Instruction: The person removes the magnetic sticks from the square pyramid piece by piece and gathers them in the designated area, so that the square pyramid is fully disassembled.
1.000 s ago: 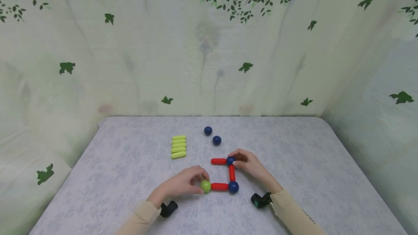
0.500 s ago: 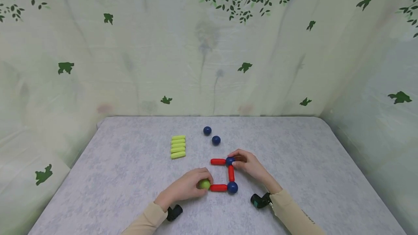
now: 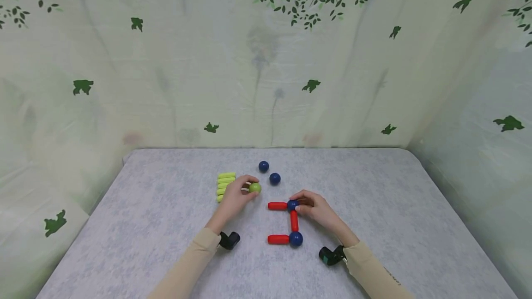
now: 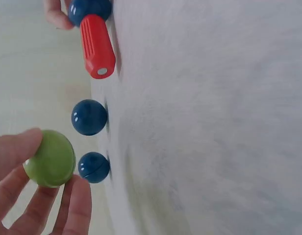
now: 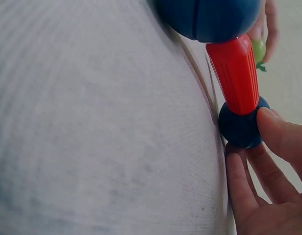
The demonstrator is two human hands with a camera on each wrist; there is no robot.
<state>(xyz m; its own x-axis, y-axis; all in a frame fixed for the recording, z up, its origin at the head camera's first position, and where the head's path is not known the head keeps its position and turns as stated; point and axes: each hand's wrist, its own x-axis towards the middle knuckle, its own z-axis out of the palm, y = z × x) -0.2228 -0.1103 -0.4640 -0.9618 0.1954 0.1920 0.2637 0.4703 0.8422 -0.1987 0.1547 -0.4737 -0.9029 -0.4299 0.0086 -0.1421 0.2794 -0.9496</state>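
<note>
My left hand (image 3: 248, 188) holds a lime-green ball (image 3: 255, 188) off the table between thumb and fingers, beside a stack of lime-green sticks (image 3: 226, 183). The left wrist view shows that green ball (image 4: 49, 157) in my fingertips (image 4: 77, 200), close to two loose blue balls (image 4: 89, 117) (image 4: 93, 167). My right hand (image 3: 296, 203) pinches the upper blue ball (image 3: 293, 205) of a flat figure: three red sticks (image 3: 277, 206) (image 3: 294, 220) (image 3: 278, 239) and a lower blue ball (image 3: 296, 239). In the right wrist view my fingers (image 5: 283, 134) grip that blue ball (image 5: 239, 128) on a red stick (image 5: 234, 73).
Two loose blue balls (image 3: 263, 166) (image 3: 275, 179) lie behind the figure on the grey table (image 3: 374, 188). Leaf-printed cloth walls close in the back and both sides. Black wrist cameras (image 3: 230, 240) (image 3: 331, 255) sit at both cuffs.
My left hand has pulled the green ball off the end of the lower red stick and carried it up and away toward the green sticks. The right hand has stayed on its blue ball.
</note>
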